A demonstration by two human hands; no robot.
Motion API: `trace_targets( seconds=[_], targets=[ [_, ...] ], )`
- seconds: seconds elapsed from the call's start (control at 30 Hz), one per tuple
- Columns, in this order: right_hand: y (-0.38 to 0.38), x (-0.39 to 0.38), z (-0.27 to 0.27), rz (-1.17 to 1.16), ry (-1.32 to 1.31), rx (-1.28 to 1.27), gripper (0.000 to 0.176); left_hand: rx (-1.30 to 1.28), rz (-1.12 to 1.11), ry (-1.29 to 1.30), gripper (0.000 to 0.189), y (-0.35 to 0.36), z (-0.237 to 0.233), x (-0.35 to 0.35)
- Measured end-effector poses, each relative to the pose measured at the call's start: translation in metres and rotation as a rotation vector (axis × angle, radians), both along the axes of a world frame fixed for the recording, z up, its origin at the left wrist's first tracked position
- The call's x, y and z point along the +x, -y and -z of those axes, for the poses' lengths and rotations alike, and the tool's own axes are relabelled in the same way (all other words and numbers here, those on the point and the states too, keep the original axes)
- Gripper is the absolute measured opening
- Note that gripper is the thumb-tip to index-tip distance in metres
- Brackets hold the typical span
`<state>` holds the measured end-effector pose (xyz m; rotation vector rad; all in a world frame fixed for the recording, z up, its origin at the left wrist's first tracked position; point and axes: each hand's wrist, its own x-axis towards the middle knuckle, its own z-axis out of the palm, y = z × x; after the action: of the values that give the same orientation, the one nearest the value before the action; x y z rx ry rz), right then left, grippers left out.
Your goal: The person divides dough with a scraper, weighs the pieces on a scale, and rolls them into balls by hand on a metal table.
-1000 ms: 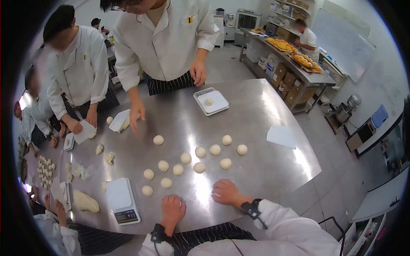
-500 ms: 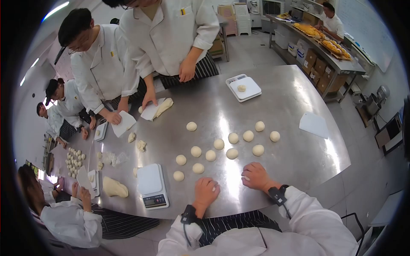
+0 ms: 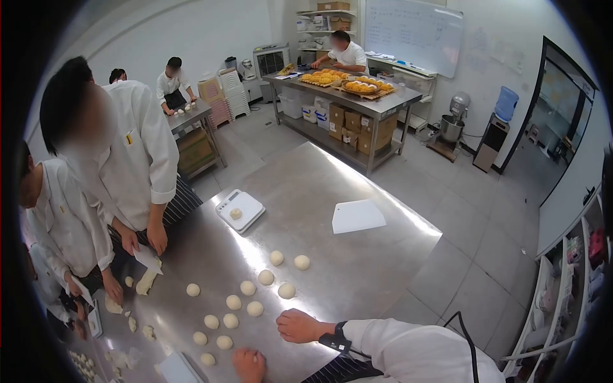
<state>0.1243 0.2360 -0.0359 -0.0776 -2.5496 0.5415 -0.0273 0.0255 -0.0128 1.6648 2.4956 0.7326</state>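
Observation:
My right hand (image 3: 297, 325) rests on the steel table (image 3: 377, 268), fingers curled in and pressed together; whatever is under them is hidden. Low in the view, my left hand (image 3: 249, 365) is also curled against the table, its lower part cut off by the frame edge. Several round white dough balls lie just beyond and left of my hands; the nearest to my right hand are one dough ball (image 3: 287, 291) and another dough ball (image 3: 255, 309). A further dough ball (image 3: 207, 359) is left of my left hand.
A white scale (image 3: 255, 214) bearing a dough piece (image 3: 235, 213) and a white scraper (image 3: 359, 217) are farther back. Another scale (image 3: 179, 369) is at bottom left. Co-workers stand along the left side, one cutting a dough strip (image 3: 146, 282). A back table (image 3: 377, 105) holds orange food.
The head view has swung right and up, so the table, dough balls and both my hands appear shifted left and lower. My hands remain curled on the table. The dough balls keep the same arrangement.

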Motion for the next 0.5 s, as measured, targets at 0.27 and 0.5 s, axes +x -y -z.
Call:
trace_targets(
  seconds=[0.27, 0.5],
  targets=[
    [0.039, 0.062, 0.000, -0.040, 0.041, -0.071, 0.011, 0.144, 0.160, -0.018, 0.008, 0.043, 0.019, 0.038],
    [0.006, 0.004, 0.005, -0.019, -0.004, -0.048, 0.016, 0.047, 0.008, -0.083, 0.009, -0.014, 0.008, 0.015]
  ],
)
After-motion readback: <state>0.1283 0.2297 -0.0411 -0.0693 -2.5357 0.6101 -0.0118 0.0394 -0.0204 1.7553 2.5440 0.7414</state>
